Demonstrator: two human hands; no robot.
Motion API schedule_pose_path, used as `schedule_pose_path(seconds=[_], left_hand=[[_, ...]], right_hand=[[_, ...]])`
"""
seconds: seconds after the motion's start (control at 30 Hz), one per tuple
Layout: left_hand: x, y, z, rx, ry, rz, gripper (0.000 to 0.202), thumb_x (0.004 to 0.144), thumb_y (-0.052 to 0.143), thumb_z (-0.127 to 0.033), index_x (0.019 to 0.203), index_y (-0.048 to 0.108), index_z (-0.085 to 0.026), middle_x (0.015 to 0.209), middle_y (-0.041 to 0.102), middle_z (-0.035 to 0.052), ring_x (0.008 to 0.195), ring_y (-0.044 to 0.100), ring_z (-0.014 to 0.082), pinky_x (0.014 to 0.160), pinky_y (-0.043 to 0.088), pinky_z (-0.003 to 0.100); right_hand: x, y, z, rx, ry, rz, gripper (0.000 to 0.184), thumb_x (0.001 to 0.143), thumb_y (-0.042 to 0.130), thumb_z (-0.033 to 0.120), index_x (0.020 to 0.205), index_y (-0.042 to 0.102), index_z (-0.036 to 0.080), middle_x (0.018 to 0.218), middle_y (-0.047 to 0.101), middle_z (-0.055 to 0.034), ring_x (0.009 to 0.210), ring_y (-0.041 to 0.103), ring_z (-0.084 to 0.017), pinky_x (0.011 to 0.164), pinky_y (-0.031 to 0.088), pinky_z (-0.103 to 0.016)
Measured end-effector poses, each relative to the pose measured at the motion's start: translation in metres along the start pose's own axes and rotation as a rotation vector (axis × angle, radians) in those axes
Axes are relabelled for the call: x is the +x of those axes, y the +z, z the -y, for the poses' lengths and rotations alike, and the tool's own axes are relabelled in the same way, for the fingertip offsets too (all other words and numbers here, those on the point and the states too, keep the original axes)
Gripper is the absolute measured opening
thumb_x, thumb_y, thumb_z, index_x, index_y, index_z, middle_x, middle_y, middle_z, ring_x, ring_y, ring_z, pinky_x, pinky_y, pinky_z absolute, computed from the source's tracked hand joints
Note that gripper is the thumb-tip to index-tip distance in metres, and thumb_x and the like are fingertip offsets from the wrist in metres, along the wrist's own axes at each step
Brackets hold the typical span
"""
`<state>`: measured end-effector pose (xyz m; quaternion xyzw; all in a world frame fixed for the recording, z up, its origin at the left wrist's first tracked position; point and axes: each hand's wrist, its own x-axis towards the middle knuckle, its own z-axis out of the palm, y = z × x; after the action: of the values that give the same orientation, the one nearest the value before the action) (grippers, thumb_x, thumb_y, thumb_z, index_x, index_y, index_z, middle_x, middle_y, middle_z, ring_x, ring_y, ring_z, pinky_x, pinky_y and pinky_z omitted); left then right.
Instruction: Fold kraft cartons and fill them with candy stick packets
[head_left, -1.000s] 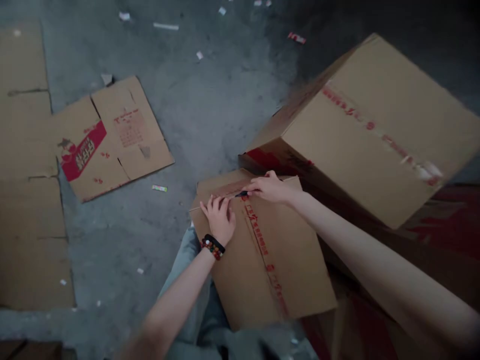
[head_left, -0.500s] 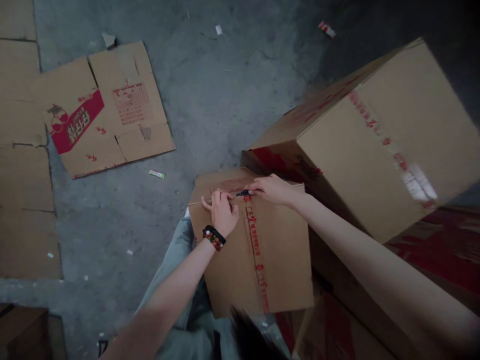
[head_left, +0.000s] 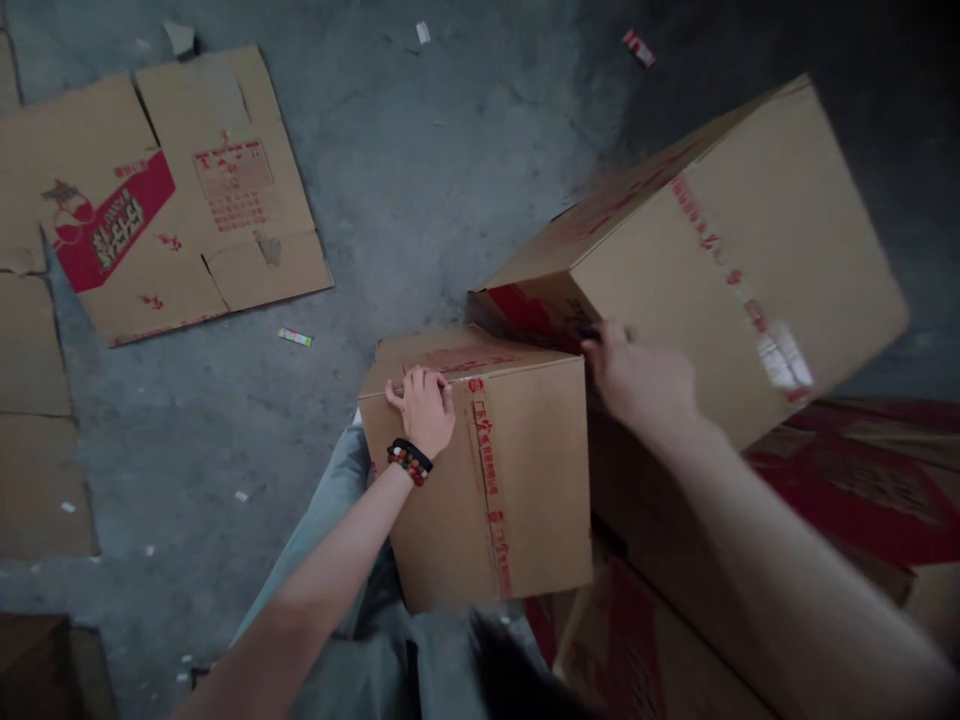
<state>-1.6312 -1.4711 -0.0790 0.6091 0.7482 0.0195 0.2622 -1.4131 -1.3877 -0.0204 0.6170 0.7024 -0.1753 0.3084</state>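
the right hand (head_left: 641, 380) has swung off the tape seam (head_left: 486, 470) past the right edge of the small box (head_left: 525, 480) at centre frame, its grip too blurred to tell, while the left hand (head_left: 421, 408) stays hooked over the top edge, bare floor (head_left: 420, 180) open leftward.

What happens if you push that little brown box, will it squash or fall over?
Probably it stays stiff: the small cardboard box keeps sharp square edges, and its printed tape looks closed. It might tip, since it seems propped against grey trousers with only the left hand steadying its top edge. How heavy it is, I cannot tell.
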Motion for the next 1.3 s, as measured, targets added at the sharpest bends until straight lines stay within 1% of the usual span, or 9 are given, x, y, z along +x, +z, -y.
schedule_pose_path(seconds=[0.07, 0.13, 0.2, 0.27, 0.43, 0.57, 0.73, 0.97, 1.3], left_hand=[[0.001, 0.0, 0.0, -0.003, -0.01, 0.009, 0.008, 0.092, 0.047, -0.024, 0.092, 0.054, -0.022, 0.109, 0.062, 0.0056, 0.114, 0.052, 0.0232, 0.109, 0.02, 0.058], [0.001, -0.001, 0.0, -0.018, -0.017, 0.019, 0.008, 0.093, 0.047, -0.025, 0.092, 0.055, -0.022, 0.108, 0.062, 0.0045, 0.113, 0.052, 0.0222, 0.109, 0.019, 0.056], [0.0, -0.002, 0.001, -0.02, -0.024, 0.026, 0.008, 0.093, 0.047, -0.026, 0.092, 0.055, -0.023, 0.107, 0.063, 0.004, 0.112, 0.052, 0.0218, 0.11, 0.019, 0.055], [0.0, -0.002, 0.001, -0.014, -0.021, 0.024, 0.009, 0.093, 0.047, -0.026, 0.092, 0.055, -0.023, 0.107, 0.063, 0.0038, 0.111, 0.053, 0.0217, 0.11, 0.019, 0.055], [0.001, -0.002, 0.0, -0.01, -0.021, 0.026, 0.009, 0.093, 0.047, -0.026, 0.092, 0.055, -0.023, 0.107, 0.063, 0.0037, 0.11, 0.053, 0.0211, 0.109, 0.019, 0.054], [0.003, 0.0, 0.001, -0.003, -0.027, 0.043, 0.01, 0.094, 0.045, -0.027, 0.092, 0.055, -0.023, 0.108, 0.063, 0.0043, 0.111, 0.053, 0.0211, 0.11, 0.019, 0.054], [0.002, 0.001, 0.002, 0.0, -0.022, 0.028, 0.011, 0.094, 0.045, -0.028, 0.092, 0.055, -0.024, 0.108, 0.063, 0.0041, 0.111, 0.052, 0.0214, 0.11, 0.02, 0.053], [0.002, 0.002, 0.001, 0.016, -0.017, -0.017, 0.01, 0.092, 0.047, -0.026, 0.09, 0.057, -0.023, 0.107, 0.063, 0.0051, 0.112, 0.052, 0.024, 0.11, 0.021, 0.056], [0.007, 0.004, 0.001, 0.021, -0.043, 0.003, 0.013, 0.092, 0.047, -0.027, 0.095, 0.058, -0.022, 0.117, 0.061, 0.0088, 0.12, 0.049, 0.0261, 0.113, 0.016, 0.054]], right_hand=[[-0.024, 0.014, 0.035, 0.205, 0.08, 0.125, 0.038, 0.102, 0.032, 0.034, 0.125, 0.056, 0.014, 0.095, 0.07, -0.0144, 0.079, 0.067, -0.024, 0.061, 0.04, -0.029], [-0.04, 0.031, 0.073, 0.352, 0.036, 0.209, 0.039, 0.103, 0.03, 0.033, 0.123, 0.057, 0.015, 0.093, 0.072, -0.0128, 0.082, 0.068, -0.024, 0.064, 0.042, -0.028], [-0.046, 0.045, 0.101, 0.443, 0.047, 0.175, 0.041, 0.103, 0.026, 0.031, 0.124, 0.057, 0.015, 0.097, 0.072, -0.0129, 0.086, 0.069, -0.024, 0.068, 0.044, -0.029], [-0.046, 0.051, 0.114, 0.476, 0.077, 0.144, 0.042, 0.103, 0.025, 0.031, 0.124, 0.057, 0.015, 0.1, 0.072, -0.0135, 0.087, 0.069, -0.025, 0.069, 0.045, -0.03], [-0.042, 0.038, 0.119, 0.399, 0.105, 0.157, 0.041, 0.102, 0.026, 0.029, 0.123, 0.056, 0.012, 0.093, 0.071, -0.0171, 0.084, 0.069, -0.027, 0.067, 0.048, -0.031], [-0.046, 0.027, 0.128, 0.333, 0.102, 0.175, 0.04, 0.099, 0.027, 0.017, 0.129, 0.051, 0.005, 0.093, 0.069, -0.0208, 0.086, 0.07, -0.026, 0.069, 0.05, -0.03], [-0.064, 0.037, 0.133, 0.278, 0.05, 0.185, 0.045, 0.095, 0.026, 0.008, 0.136, 0.043, -0.002, 0.097, 0.067, -0.0238, 0.086, 0.07, -0.025, 0.071, 0.053, -0.03], [-0.113, 0.082, 0.132, 0.261, 0.07, 0.281, 0.046, 0.095, 0.027, 0.007, 0.137, 0.044, 0.0, 0.093, 0.067, -0.021, 0.083, 0.07, -0.022, 0.069, 0.053, -0.028], [-0.211, 0.179, 0.138, 0.31, 0.107, 0.371, 0.048, 0.097, 0.026, 0.015, 0.141, 0.04, 0.003, 0.093, 0.067, -0.0193, 0.076, 0.07, -0.023, 0.064, 0.052, -0.03]])
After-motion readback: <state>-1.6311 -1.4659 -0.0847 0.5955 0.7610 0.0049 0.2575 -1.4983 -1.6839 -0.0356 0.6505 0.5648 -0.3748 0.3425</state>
